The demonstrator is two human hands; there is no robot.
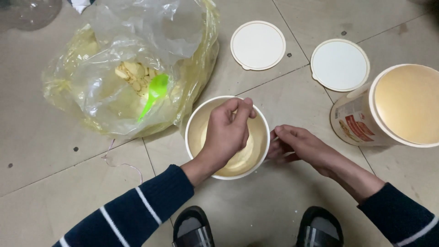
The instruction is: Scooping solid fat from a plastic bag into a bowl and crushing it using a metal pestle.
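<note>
A view looking straight down at a tiled floor (55,178), with the person's two slippered feet at the bottom edge. In the upper left of the frame sits a crumpled clear and yellow plastic bag (91,82) holding pale yellow pieces, with a bright green plastic spoon (154,93) resting inside it. At the centre stands an open round white tub (194,132) with a cream-coloured inside. The left hand (228,132), reaching up from a navy sleeve with white stripes at lower left, hovers over the tub's mouth, its fingers curled together in a loose pinch; whatever they hold is too small to make out. Just right of the tub, the right hand (297,144) comes in from the lower right, fingers pressed against the tub's outer wall. Above, in the upper middle, two round white lids (258,45) lie flat on the tiles. At the right edge, a second tub (407,105) stands tilted, filled with tan contents.
</note>
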